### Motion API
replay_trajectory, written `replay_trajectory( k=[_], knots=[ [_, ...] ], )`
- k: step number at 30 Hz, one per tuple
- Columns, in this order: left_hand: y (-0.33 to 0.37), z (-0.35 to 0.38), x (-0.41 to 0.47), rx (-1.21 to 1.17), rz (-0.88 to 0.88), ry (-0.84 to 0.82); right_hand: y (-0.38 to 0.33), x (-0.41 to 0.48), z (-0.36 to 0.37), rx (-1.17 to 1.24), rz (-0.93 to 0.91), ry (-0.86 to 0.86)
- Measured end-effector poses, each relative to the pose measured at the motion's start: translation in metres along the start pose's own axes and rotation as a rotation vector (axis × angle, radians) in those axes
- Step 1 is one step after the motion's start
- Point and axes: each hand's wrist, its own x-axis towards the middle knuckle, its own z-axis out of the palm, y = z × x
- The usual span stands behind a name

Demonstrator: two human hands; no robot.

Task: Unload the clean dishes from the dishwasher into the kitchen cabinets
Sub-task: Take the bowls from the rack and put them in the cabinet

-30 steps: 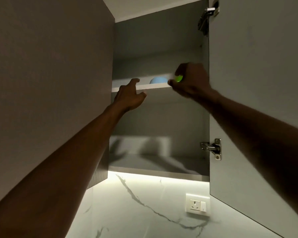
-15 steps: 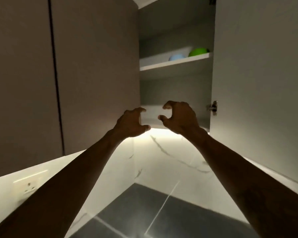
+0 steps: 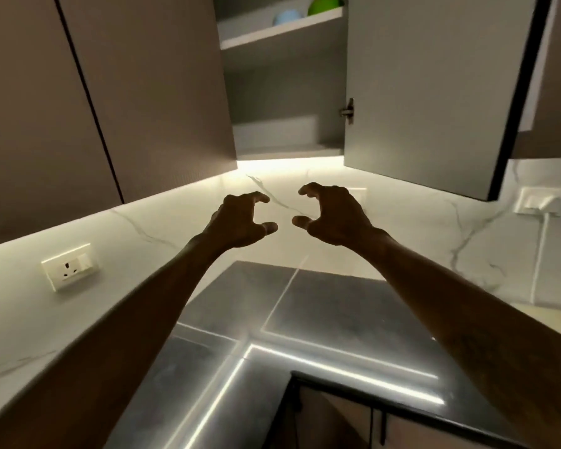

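Note:
A green bowl (image 3: 325, 4) and a pale blue bowl (image 3: 287, 17) sit side by side on the upper shelf (image 3: 279, 35) of the open wall cabinet, at the top of the view. My left hand (image 3: 240, 222) and my right hand (image 3: 334, 215) hang in the air well below the cabinet, in front of the marble backsplash. Their fingers are loosely curled toward each other, and neither hand holds anything. The cabinet's lower shelf (image 3: 282, 150) shows nothing on it. The dishwasher is out of view.
The open cabinet door (image 3: 434, 92) juts out on the right, above my right arm. Closed cabinet doors (image 3: 110, 92) fill the left. A dark corner countertop (image 3: 305, 319) lies below. Wall sockets (image 3: 68, 265) sit left and right, and the right socket (image 3: 541, 202) has a white cable.
My right hand let go of the green bowl on the upper shelf. Both hands dropped from the shelf to below the cabinet, and my view tilted down toward the countertop.

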Motion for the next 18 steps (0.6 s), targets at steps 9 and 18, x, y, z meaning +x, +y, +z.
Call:
replay_trajectory(
  k=[9,18],
  knots=[
    [0.028,0.073,-0.103,-0.120,0.069,-0.215,0.023,-0.143,0.011,-0.012,0.163,-0.119],
    [0.108,0.152,-0.182,-0.206,0.190,-0.426,0.078,-0.290,-0.010,-0.028,0.366,-0.136]
  ],
)
